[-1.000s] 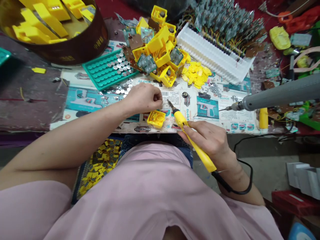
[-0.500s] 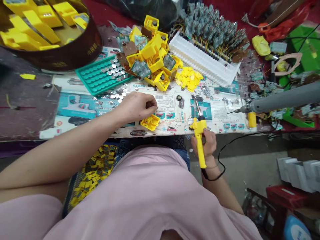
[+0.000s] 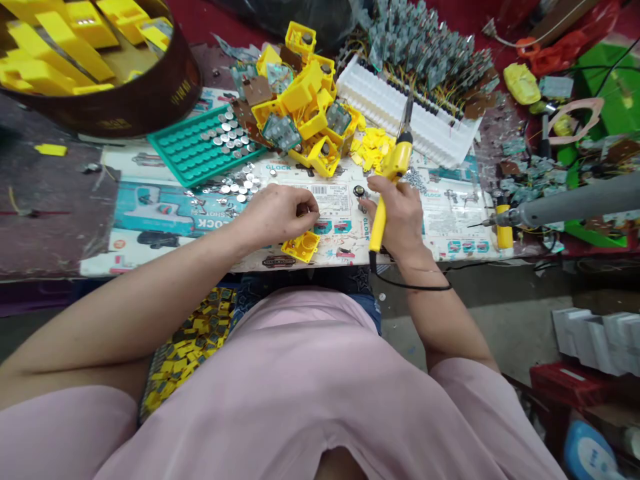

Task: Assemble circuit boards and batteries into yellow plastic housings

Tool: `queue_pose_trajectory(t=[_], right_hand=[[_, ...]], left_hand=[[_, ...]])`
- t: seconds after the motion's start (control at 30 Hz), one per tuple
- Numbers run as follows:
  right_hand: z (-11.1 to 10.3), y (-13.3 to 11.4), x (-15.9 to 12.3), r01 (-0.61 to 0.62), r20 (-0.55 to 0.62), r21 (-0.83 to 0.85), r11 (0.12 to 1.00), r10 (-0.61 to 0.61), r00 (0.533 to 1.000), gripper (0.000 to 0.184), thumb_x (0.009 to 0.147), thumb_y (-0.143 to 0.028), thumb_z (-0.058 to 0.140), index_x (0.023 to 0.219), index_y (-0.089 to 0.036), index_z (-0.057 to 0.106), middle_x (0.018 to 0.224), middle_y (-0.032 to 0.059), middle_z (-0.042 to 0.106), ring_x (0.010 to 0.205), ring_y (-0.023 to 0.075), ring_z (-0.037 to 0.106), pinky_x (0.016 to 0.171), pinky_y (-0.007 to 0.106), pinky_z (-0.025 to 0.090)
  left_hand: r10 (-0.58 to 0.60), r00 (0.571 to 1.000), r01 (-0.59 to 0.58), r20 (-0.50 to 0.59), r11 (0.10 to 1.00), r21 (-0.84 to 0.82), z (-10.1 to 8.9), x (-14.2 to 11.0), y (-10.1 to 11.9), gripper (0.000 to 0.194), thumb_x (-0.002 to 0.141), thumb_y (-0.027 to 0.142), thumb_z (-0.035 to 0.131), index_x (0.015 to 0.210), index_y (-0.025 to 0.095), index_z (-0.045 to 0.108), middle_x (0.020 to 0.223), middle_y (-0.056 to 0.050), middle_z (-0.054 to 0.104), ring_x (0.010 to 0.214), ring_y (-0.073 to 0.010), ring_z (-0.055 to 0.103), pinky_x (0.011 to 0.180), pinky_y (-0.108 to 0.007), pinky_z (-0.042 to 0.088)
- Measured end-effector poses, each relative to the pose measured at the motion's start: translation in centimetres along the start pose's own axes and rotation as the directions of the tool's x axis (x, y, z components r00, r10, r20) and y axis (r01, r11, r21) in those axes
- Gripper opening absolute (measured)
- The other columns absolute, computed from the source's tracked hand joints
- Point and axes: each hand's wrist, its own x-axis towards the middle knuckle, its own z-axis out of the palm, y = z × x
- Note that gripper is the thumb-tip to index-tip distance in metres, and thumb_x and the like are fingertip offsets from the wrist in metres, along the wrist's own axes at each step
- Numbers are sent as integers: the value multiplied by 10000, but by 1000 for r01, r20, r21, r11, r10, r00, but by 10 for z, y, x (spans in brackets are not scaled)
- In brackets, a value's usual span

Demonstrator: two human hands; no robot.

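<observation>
The table (image 3: 47,180) is crowded, so the work calls for short, calm movements. At its far side stands the white rack (image 3: 457,152) with many circuit boards; the yellow tool (image 3: 399,159) points towards it, and whether the metal tip touches anything there, one cannot tell. The right hand (image 3: 404,217) has its fingers closed around the handle of this tool. A firm but light grip seems best, with the tip aimed away from the left hand, because it may be hot. The cord (image 3: 415,287) loops under the right wrist; it should have slack, so that it does not pull the tool aside.

The left hand (image 3: 273,210) is low, with curled fingers; one cannot tell if they are fully closed or pinch something small. Just beneath them the single yellow housing (image 3: 303,249) lies on the printed cardboard (image 3: 445,223), near the table's front edge. It is probably light, so it should be steadied from the side. The loose silver discs (image 3: 241,198) near this hand could scatter easily; the wrist should pass above them.
</observation>
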Motion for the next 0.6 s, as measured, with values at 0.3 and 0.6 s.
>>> queue_pose_trajectory(t=[0.3,0.6], right_hand=[[7,-21,5,72,126,179,981,-95,987,311,975,-328,544,1261,-209,571,897,31,703,854,180,590,802,320,546],[-55,-40,-3,216,13,187,958,-223,975,443,978,-457,514,1365,-244,543,813,11,739,659,135,651,640,239,510]], left_hand=[[53,998,-54,17,998,20,0,0,-2,243,832,260,551,909,155,756,779,-42,749,712,-150,666,644,-237,420],[20,996,-29,90,994,101,-3,-1,3,288,839,312,544,962,179,768,819,-50,753,746,-168,657,668,-262,422]])
